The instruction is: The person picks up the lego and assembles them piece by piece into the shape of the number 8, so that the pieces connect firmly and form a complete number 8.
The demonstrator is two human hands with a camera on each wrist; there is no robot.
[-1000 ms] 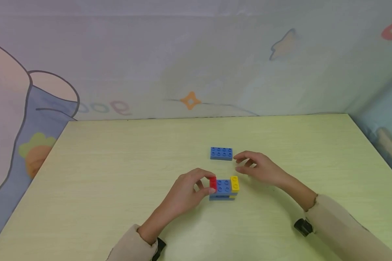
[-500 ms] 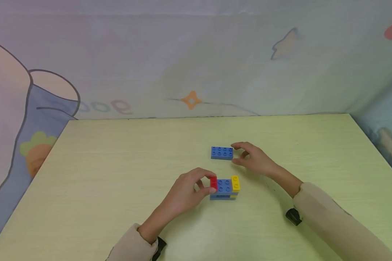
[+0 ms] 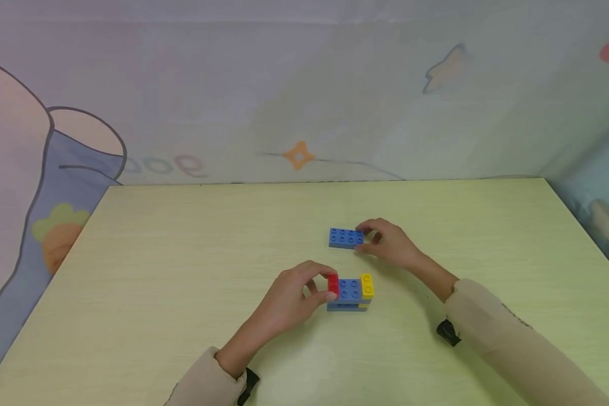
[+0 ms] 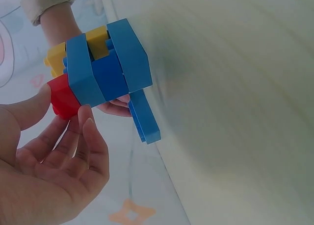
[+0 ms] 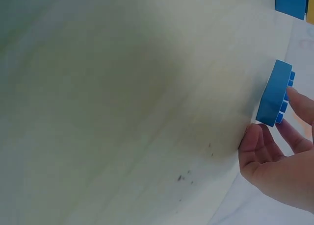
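Observation:
A small brick stack [image 3: 350,293] stands on the pale green table [image 3: 182,270]: blue brick [image 3: 349,288] in the middle, red brick [image 3: 332,286] at its left end, yellow brick [image 3: 367,285] at its right, a blue layer below. My left hand [image 3: 325,285] pinches the red end between thumb and fingers [image 4: 88,132]; the left wrist view shows the stack [image 4: 105,70] close up. Behind it lies a loose flat blue brick [image 3: 344,238] with eight studs. My right hand [image 3: 361,239] pinches its right end, finger [image 5: 299,100] on the studs of the brick [image 5: 274,93], thumb at its lower corner.
A wall with cartoon drawings [image 3: 296,155] rises along the table's far edge [image 3: 325,181]. The table's right edge [image 3: 583,231] runs beside a light blue surface. Both sleeves are beige, with a dark wrist mount [image 3: 445,331] on the right arm.
My right hand has moved left and away from me, to the loose blue brick, and its fingers have closed on the brick's right end. The left hand and the stack have stayed put.

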